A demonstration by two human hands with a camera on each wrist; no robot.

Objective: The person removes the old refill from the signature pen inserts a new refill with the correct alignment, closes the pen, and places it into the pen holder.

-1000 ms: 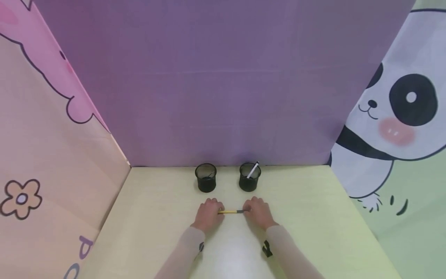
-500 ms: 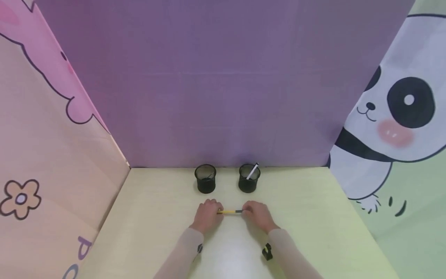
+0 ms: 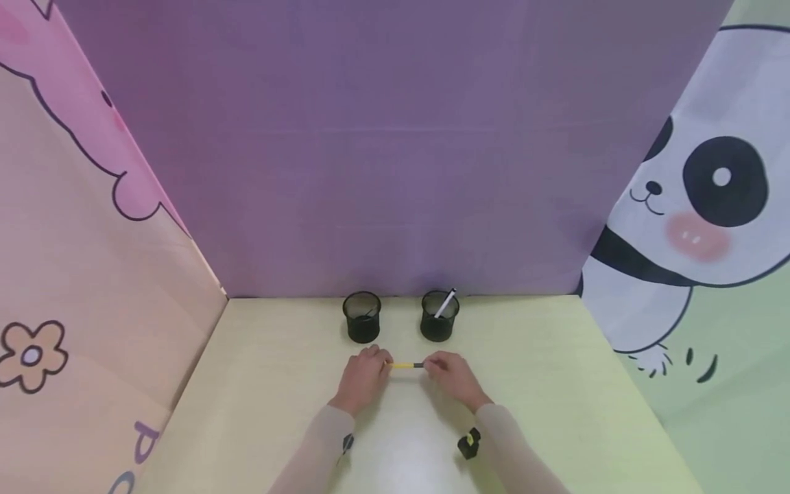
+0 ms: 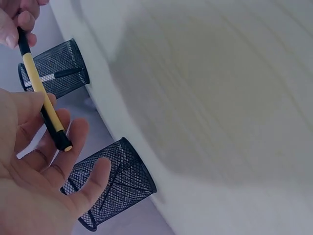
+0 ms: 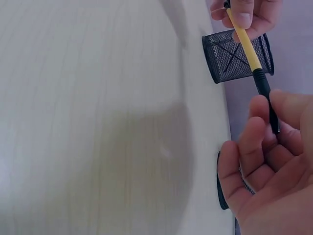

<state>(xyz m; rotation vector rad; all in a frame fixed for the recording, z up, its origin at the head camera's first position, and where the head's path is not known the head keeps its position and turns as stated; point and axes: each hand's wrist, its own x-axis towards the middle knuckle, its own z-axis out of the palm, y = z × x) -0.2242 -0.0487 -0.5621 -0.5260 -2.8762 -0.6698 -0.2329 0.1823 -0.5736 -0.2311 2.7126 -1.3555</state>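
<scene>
Just this side of mesh cup [image 3: 435,331] holding white pen [image 3: 444,306], slightly left: yellow-and-black pen [image 3: 404,366], long axis left to right. My left hand [image 3: 363,377] pinches one end; my right hand [image 3: 458,379], nearer cup, other. Fingers [image 5: 258,107] of both clamped on it.

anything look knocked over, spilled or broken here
Nothing stands out: the left black mesh cup and right black mesh cup stand upright, a white-and-black pen leans in the latter, and the yellow-and-black pen between left hand and right hand looks intact.
</scene>
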